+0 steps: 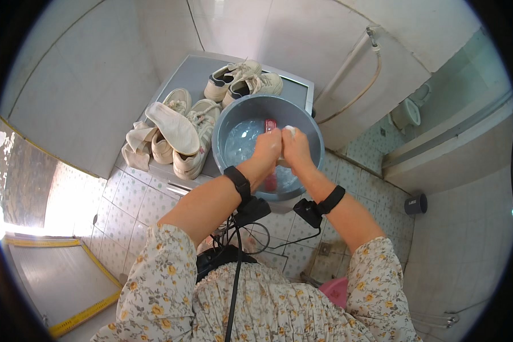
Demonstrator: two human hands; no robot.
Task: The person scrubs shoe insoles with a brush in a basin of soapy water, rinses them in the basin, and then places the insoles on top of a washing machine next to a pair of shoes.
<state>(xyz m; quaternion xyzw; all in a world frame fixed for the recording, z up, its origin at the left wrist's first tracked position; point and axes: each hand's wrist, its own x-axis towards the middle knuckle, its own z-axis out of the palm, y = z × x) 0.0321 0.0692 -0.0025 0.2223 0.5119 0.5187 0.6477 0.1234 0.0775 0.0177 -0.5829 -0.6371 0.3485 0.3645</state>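
Observation:
Both my hands are together over a round grey-blue basin [221,117] holding some water. My left hand [268,145] is closed in a fist, pressed against my right hand [295,149], which is closed too. Between them is a small wet white cloth-like thing [290,130], poking out at the top of the right hand; most of it is hidden, so its exact kind cannot be told. Under the hands a long red-pink object [271,125] lies in the basin, its middle covered by my left hand.
The basin stands at the front of a grey cabinet top [183,73]. Left of it sit a pair of off-white sneakers [199,122], a white insole [174,126] and pale cloth-like pieces [138,142]. Another pair [245,82] stands behind. A hose [376,71] hangs at the right wall.

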